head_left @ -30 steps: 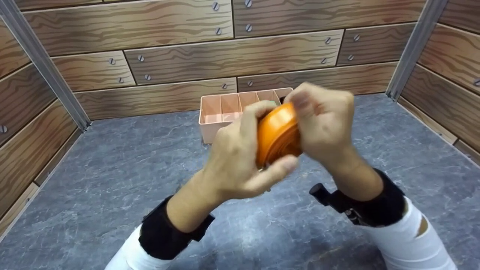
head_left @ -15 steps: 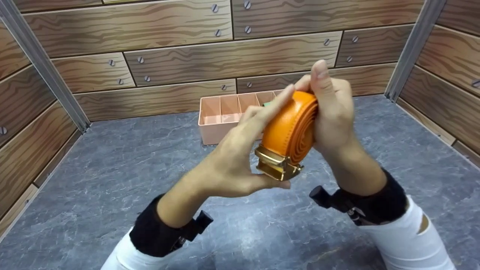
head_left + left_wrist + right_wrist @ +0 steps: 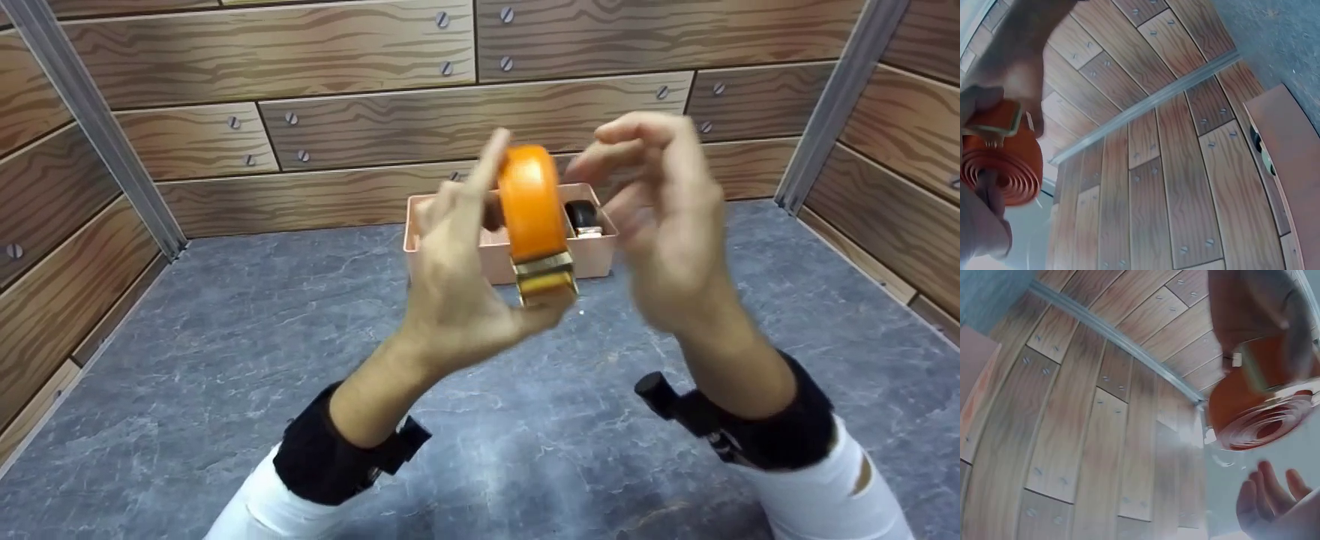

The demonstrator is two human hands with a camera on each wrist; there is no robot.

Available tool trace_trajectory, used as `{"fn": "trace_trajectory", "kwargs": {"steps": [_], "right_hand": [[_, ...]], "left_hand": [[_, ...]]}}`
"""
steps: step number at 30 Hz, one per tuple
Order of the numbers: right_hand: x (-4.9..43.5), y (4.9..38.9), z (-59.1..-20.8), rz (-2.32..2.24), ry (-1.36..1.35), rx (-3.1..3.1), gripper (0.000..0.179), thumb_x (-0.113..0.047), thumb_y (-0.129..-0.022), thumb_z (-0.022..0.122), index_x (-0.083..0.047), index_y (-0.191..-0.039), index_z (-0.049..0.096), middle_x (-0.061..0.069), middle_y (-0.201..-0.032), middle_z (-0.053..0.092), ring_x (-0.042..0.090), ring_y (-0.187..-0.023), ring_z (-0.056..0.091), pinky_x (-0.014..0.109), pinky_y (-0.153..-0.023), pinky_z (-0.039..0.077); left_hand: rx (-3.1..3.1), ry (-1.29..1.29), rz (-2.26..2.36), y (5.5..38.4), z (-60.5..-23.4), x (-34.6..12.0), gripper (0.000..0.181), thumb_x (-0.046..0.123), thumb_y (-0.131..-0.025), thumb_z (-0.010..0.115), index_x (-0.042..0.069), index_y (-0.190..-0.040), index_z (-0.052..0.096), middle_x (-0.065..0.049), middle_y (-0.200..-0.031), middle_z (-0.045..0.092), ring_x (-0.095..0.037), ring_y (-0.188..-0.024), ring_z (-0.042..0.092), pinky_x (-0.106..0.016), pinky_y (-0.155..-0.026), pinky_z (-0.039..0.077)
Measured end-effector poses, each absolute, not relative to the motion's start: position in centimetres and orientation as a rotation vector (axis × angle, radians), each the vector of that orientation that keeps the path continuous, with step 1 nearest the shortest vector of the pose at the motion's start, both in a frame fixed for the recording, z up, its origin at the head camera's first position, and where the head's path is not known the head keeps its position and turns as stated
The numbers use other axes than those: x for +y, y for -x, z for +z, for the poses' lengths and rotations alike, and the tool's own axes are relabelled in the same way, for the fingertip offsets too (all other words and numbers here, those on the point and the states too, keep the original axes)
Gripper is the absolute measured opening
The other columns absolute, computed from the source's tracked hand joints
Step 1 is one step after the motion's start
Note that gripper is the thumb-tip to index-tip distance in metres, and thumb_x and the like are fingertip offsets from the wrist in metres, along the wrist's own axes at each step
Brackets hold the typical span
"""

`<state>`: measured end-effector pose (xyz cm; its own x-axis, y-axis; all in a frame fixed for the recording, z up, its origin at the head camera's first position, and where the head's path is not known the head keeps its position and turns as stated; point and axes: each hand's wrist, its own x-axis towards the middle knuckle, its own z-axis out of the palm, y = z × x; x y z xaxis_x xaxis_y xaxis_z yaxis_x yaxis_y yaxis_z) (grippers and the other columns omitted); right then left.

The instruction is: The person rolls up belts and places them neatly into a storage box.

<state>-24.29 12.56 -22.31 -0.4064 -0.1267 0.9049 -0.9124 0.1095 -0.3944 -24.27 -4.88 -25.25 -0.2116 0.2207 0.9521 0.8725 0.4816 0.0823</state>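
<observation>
My left hand point(image 3: 465, 277) holds a rolled-up orange belt point(image 3: 531, 199) above the table, its thumb under the gold buckle point(image 3: 544, 274) and its fingers along the left side of the coil. In the left wrist view the belt's spiral edge point(image 3: 1002, 174) shows, with a finger at its centre. To the right of the belt, apart from it, my right hand point(image 3: 675, 225) is raised with relaxed, bent fingers and nothing in them. The right wrist view shows the coil point(image 3: 1264, 422) over the right hand's fingers point(image 3: 1272, 492), with a gap between.
A pink divided box point(image 3: 510, 262) stands behind the hands, partly hidden by them. A black rolled belt point(image 3: 583, 216) with a silvery buckle sits in its right end compartment. Wood-patterned walls point(image 3: 360, 135) enclose the grey marbled table point(image 3: 262, 360).
The right hand has let go of the belt and moved away to the right. The left hand keeps the belt, now turned upright with its outer face and buckle toward me.
</observation>
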Motion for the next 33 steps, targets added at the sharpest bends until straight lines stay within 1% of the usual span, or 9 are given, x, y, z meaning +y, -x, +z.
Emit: {"fn": "trace_trajectory", "kwargs": {"steps": [3,5,8,12,20,23,27,30,33], "right_hand": [[11.9,23.2,-22.8,1.053,-0.957,-1.907,0.073,-0.045,-0.087,0.073,-0.001,-0.136,0.041,0.004,-0.103,0.068,0.013,-0.078,0.061,0.025,-0.060,0.050],[11.3,22.9,-23.2,0.881,-0.872,-2.028,0.078,-0.036,-0.084,0.076,-0.006,-0.142,0.034,0.004,-0.107,0.067,0.009,-0.076,0.060,0.024,-0.057,0.051],[10.3,23.1,-23.8,0.731,-0.719,-2.122,0.081,-0.036,-0.082,0.077,-0.013,-0.144,0.031,0.009,-0.110,0.066,0.013,-0.078,0.062,0.027,-0.057,0.053],[9.3,23.6,-23.8,0.649,-0.632,-2.157,0.075,-0.034,-0.081,0.077,-0.013,-0.140,0.036,0.012,-0.102,0.066,0.022,-0.079,0.065,0.034,-0.062,0.055],[7.9,24.8,-22.2,0.594,-0.678,-2.153,0.062,-0.023,-0.082,0.077,-0.007,-0.132,0.045,0.014,-0.093,0.068,0.025,-0.071,0.066,0.032,-0.060,0.057],[7.4,25.4,-21.6,0.613,-0.735,-2.128,0.057,-0.020,-0.081,0.076,-0.007,-0.130,0.048,0.014,-0.092,0.069,0.024,-0.069,0.066,0.030,-0.059,0.056],[7.2,26.9,-20.6,0.684,-0.779,-2.093,0.051,-0.020,-0.080,0.076,-0.008,-0.125,0.055,0.014,-0.089,0.070,0.024,-0.063,0.065,0.030,-0.053,0.054],[7.3,28.5,-19.9,0.733,-0.775,-2.091,0.047,-0.020,-0.080,0.076,-0.009,-0.124,0.061,0.016,-0.091,0.073,0.025,-0.063,0.067,0.032,-0.052,0.054],[7.4,30.7,-19.5,0.754,-0.712,-2.178,0.047,-0.018,-0.081,0.076,-0.014,-0.126,0.064,0.016,-0.100,0.074,0.026,-0.069,0.069,0.034,-0.055,0.056]], "left_hand": [[-1.731,0.813,-0.743,24.5,-25.2,-5.2,0.107,0.039,-0.066,0.083,-0.012,-0.146,0.034,-0.005,-0.101,0.068,-0.019,-0.093,0.048,-0.040,-0.087,0.028],[-1.736,0.775,-0.691,24.7,-25.3,-5.1,0.103,0.037,-0.068,0.081,-0.014,-0.145,0.035,-0.006,-0.103,0.069,-0.021,-0.092,0.048,-0.043,-0.086,0.027],[-1.745,0.736,-0.639,25.1,-25.5,-4.9,0.094,0.029,-0.070,0.078,-0.013,-0.144,0.037,-0.006,-0.097,0.069,-0.022,-0.089,0.048,-0.045,-0.085,0.027],[-1.736,0.704,-0.605,25.5,-25.8,-4.6,0.087,0.024,-0.071,0.076,-0.012,-0.142,0.041,-0.006,-0.087,0.068,-0.023,-0.088,0.049,-0.046,-0.086,0.026],[-1.696,0.655,-0.584,25.9,-25.8,-5.1,0.085,0.023,-0.069,0.075,-0.010,-0.141,0.043,-0.011,-0.103,0.073,-0.025,-0.094,0.050,-0.048,-0.089,0.026],[-1.700,0.630,-0.611,26.2,-25.8,-5.4,0.089,0.027,-0.069,0.078,-0.010,-0.142,0.042,-0.009,-0.113,0.071,-0.024,-0.095,0.049,-0.048,-0.090,0.026],[-1.748,0.615,-0.656,26.8,-25.9,-5.7,0.092,0.027,-0.067,0.080,-0.006,-0.144,0.041,-0.005,-0.113,0.067,-0.023,-0.100,0.045,-0.047,-0.093,0.027],[-1.874,0.572,-0.650,27.1,-25.5,-6.2,0.095,0.026,-0.071,0.080,-0.003,-0.149,0.034,-0.005,-0.114,0.063,-0.024,-0.107,0.042,-0.045,-0.096,0.029],[-2.064,0.493,-0.649,27.3,-24.7,-7.2,0.103,0.030,-0.075,0.084,0.001,-0.154,0.024,-0.006,-0.126,0.057,-0.024,-0.113,0.040,-0.045,-0.102,0.030]]}}
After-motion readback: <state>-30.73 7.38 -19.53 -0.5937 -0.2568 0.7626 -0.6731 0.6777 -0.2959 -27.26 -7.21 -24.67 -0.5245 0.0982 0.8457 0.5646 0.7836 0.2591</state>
